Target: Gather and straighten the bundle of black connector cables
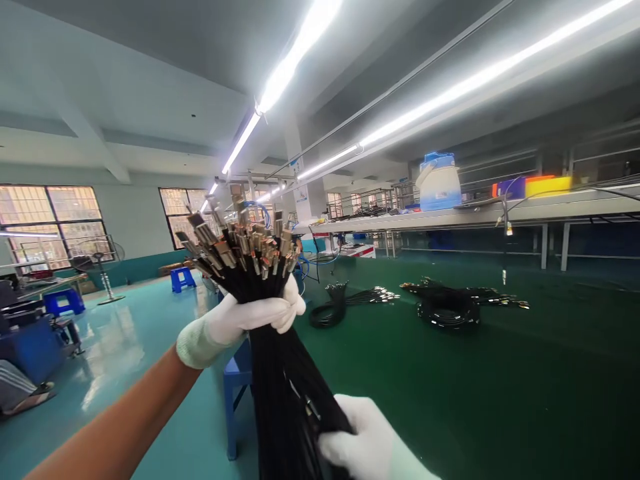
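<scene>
I hold a thick bundle of black cables (280, 380) upright over the left edge of a green table (500, 373). Metal connector ends (240, 243) fan out at the top of the bundle. My left hand (255, 313), in a white glove, is wrapped around the bundle just below the connectors. Lower down, my gloved right hand (367, 440) grips the same bundle near the bottom edge of the view.
Two coiled black cable bundles (345, 303) (453, 307) lie on the table further back. A raised shelf (500, 213) carries a white and blue jug (440, 181) and coloured boxes (533, 185). A blue stool (237, 393) stands below the bundle; a fan (103, 267) stands on the teal floor at left.
</scene>
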The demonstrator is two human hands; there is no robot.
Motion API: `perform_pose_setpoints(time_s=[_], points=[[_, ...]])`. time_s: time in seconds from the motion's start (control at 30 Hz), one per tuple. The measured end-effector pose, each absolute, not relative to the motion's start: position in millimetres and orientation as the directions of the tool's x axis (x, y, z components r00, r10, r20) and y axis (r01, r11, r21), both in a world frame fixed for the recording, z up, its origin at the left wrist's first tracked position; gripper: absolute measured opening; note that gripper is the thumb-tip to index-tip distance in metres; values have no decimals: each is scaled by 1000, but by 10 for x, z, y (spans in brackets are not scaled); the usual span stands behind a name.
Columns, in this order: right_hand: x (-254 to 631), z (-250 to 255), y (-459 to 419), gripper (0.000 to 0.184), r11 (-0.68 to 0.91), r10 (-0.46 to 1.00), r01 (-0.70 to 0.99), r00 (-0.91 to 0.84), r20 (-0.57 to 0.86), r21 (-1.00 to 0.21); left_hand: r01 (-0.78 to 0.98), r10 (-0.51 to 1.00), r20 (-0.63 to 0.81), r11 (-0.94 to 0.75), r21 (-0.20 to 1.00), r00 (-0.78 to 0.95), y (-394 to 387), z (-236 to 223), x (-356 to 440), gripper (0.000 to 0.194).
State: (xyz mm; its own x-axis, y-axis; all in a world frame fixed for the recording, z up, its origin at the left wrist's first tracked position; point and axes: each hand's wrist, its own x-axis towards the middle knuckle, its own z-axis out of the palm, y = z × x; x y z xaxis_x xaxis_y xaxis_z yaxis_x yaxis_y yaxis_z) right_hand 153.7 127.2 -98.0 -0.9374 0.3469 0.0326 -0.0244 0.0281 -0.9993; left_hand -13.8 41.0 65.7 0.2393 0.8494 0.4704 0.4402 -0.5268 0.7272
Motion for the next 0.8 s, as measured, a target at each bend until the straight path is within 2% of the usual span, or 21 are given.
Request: perform_pose_setpoints(time_s=[0.07, 0.13, 0.2, 0.27, 0.33, 0.5, 0.63, 0.73, 0.8], points=[[1615, -977, 1403, 11, 93, 437, -8, -898, 48, -996, 456, 858, 459, -512, 727, 232, 359, 648, -258, 17], [1643, -1003, 1480, 11, 138, 452, 8, -890, 56, -990, 480, 854, 475, -515, 710, 213, 316, 644, -320, 18], [1607, -1058, 1478, 9, 145, 383, 15, -923, 42, -989, 477, 851, 478, -519, 709, 216, 294, 646, -322, 19], [1527, -1123, 1420, 8, 124, 271, 31, -962, 3, -992, 476, 870, 432, -492, 729, 238, 285, 650, -291, 21], [1435, -1169, 1348, 9, 120, 224, 34, -975, -6, -992, 488, 881, 393, -474, 733, 265, 279, 655, -260, 23], [1322, -1145, 1198, 7, 177, 343, 24, -938, 39, -984, 507, 859, 465, -504, 700, 212, 262, 637, -219, 19], [1369, -1113, 1070, 20, 208, 334, 180, -937, -103, -962, 500, 856, 491, -499, 708, 160, 287, 584, -175, 21], [1402, -1132, 1078, 19, 210, 395, 328, -890, -227, -921, 496, 858, 482, -500, 710, 175, 291, 566, -237, 22], [1416, -1137, 1180, 18, 190, 394, 336, -887, -242, -922, 513, 858, 481, -500, 698, 181, 252, 581, -367, 19]])
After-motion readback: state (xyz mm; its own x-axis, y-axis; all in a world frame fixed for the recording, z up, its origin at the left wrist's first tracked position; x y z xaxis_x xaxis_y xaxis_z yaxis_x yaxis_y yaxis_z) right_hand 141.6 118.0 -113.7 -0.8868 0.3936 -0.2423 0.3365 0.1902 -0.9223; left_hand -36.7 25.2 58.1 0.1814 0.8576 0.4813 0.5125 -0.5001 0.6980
